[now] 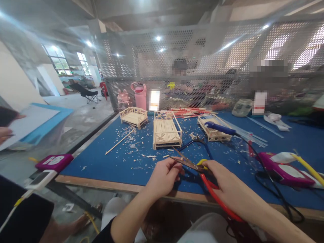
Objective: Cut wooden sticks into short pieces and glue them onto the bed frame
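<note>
Just above the front edge of the table, my right hand (225,184) is closed round the handles of a pair of scissors (193,165), one yellow and one red. The blades point left and stand apart. My left hand (163,177) pinches close by the blades, with the tip of a small wooden stick (181,158) showing between them; most of it is hidden by my fingers. Beyond the blades stands a miniature bed (167,130) of thin sticks. A small stick bench (134,117) is farther left, and another stick frame (214,128) stands right.
On the frame at right lies a blue glue gun (219,129), beside clear glue sticks (249,133). Blue-handled pliers (199,141) lie behind the scissors. Wood scraps litter the blue table (101,168). Purple devices sit at both sides. A perforated screen (152,60) closes off the back; a person holds papers at left.
</note>
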Demonstrator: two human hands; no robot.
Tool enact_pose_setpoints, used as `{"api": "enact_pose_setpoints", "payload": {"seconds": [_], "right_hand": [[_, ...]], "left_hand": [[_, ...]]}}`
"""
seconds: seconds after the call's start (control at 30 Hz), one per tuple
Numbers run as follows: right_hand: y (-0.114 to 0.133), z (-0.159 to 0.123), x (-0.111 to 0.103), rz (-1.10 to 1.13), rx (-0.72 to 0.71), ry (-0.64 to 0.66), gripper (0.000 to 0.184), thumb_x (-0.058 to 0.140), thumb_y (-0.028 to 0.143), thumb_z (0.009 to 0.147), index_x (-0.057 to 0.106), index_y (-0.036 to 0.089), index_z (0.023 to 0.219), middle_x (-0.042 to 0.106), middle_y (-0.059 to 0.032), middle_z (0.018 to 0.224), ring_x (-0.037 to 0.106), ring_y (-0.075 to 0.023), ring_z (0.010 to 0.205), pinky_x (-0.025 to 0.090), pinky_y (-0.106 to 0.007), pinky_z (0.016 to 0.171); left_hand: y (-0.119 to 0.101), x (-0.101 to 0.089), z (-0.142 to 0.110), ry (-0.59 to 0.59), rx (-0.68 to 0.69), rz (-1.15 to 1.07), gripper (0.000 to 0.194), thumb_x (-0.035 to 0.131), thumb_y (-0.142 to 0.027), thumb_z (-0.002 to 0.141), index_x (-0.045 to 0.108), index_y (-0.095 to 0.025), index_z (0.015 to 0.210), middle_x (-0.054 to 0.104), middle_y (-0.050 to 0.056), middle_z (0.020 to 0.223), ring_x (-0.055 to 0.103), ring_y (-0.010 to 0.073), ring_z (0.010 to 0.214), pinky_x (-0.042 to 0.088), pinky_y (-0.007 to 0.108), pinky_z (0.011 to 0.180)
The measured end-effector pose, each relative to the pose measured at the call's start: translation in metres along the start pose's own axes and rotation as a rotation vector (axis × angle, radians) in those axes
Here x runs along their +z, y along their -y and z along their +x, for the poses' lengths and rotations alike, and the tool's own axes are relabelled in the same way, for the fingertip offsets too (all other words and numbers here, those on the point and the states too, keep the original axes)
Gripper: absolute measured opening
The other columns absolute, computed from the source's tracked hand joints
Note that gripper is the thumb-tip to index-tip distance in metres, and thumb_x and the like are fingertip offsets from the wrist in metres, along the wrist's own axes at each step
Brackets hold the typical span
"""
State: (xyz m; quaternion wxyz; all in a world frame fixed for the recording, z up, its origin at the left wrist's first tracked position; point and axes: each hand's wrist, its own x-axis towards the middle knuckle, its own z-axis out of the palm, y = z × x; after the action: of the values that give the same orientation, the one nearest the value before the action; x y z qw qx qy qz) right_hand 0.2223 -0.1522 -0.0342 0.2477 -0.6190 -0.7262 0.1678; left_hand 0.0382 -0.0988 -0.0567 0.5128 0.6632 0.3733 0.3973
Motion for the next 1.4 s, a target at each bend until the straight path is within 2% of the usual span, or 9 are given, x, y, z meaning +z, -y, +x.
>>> {"api": "enact_pose_setpoints", "payload": {"seconds": [0.2,0.3,0.5,0.67,0.9,1.1,1.23,1.4], "right_hand": [[-0.002,0.001,0.006,-0.006,0.016,-0.005,0.033,0.043,0.018,0.068,0.054,0.019,0.099,0.063,-0.0103,0.101,0.06,-0.0232,0.096,0.047,-0.036,0.083],[-0.002,0.001,0.007,0.007,0.022,-0.009,0.031,0.044,0.017,0.068,0.055,0.019,0.097,0.063,-0.0095,0.099,0.06,-0.0227,0.094,0.047,-0.035,0.081],[0.004,0.001,0.006,0.038,0.06,0.004,0.017,0.046,0.02,0.07,0.056,0.022,0.084,0.066,-0.0052,0.086,0.064,-0.0205,0.081,0.048,-0.03,0.07],[0.007,-0.002,0.006,-0.044,0.064,-0.035,0.011,0.046,0.021,0.072,0.055,0.022,0.079,0.065,-0.0045,0.078,0.06,-0.0194,0.07,0.045,-0.03,0.063],[0.006,-0.002,0.008,-0.031,0.021,-0.001,0.016,0.04,0.022,0.072,0.05,0.022,0.084,0.064,-0.0081,0.091,0.06,-0.0221,0.084,0.047,-0.036,0.074],[0.004,-0.002,0.009,-0.062,-0.019,-0.044,0.021,0.039,0.025,0.072,0.052,0.021,0.088,0.063,-0.0121,0.097,0.059,-0.0257,0.092,0.046,-0.041,0.081],[0.004,-0.001,0.011,-0.049,-0.021,-0.027,0.021,0.04,0.023,0.072,0.051,0.021,0.089,0.063,-0.012,0.098,0.06,-0.025,0.091,0.047,-0.039,0.08],[0.004,-0.001,0.012,-0.051,-0.012,0.0,0.013,0.04,0.021,0.073,0.048,0.023,0.083,0.064,-0.0067,0.086,0.06,-0.0216,0.079,0.047,-0.033,0.07]], "left_hand": [[0.001,0.0,0.0,-0.003,0.015,-0.01,0.019,0.051,-0.028,0.082,0.065,-0.015,0.085,0.06,0.0,0.065,0.05,0.0099,0.051,0.044,0.02,0.051],[-0.002,0.001,-0.001,0.012,0.025,-0.006,0.019,0.051,-0.027,0.081,0.065,-0.014,0.081,0.06,0.001,0.065,0.051,0.0096,0.051,0.044,0.02,0.05],[-0.004,0.002,0.0,0.019,0.014,0.001,0.016,0.05,-0.023,0.079,0.061,-0.015,0.072,0.059,0.001,0.065,0.05,0.0079,0.049,0.044,0.018,0.049],[-0.003,0.002,0.0,0.017,0.019,0.003,0.017,0.048,-0.024,0.081,0.062,-0.015,0.075,0.059,0.001,0.066,0.054,0.0089,0.051,0.046,0.019,0.051],[0.001,0.0,-0.002,0.034,0.067,0.066,0.022,0.044,-0.026,0.086,0.063,-0.015,0.085,0.061,0.002,0.07,0.056,0.0105,0.055,0.048,0.021,0.055],[-0.004,0.0,-0.002,0.007,0.144,0.216,0.022,0.042,-0.013,0.078,0.06,-0.016,0.067,0.061,0.002,0.067,0.057,0.0115,0.055,0.047,0.021,0.056],[-0.004,0.001,-0.003,0.018,0.133,0.218,0.025,0.039,-0.008,0.072,0.062,-0.016,0.067,0.062,0.002,0.068,0.058,0.0125,0.057,0.049,0.022,0.059],[-0.002,0.001,-0.003,0.031,0.137,0.217,0.026,0.039,-0.005,0.071,0.062,-0.017,0.068,0.061,0.002,0.069,0.057,0.0124,0.057,0.049,0.022,0.059]]}}
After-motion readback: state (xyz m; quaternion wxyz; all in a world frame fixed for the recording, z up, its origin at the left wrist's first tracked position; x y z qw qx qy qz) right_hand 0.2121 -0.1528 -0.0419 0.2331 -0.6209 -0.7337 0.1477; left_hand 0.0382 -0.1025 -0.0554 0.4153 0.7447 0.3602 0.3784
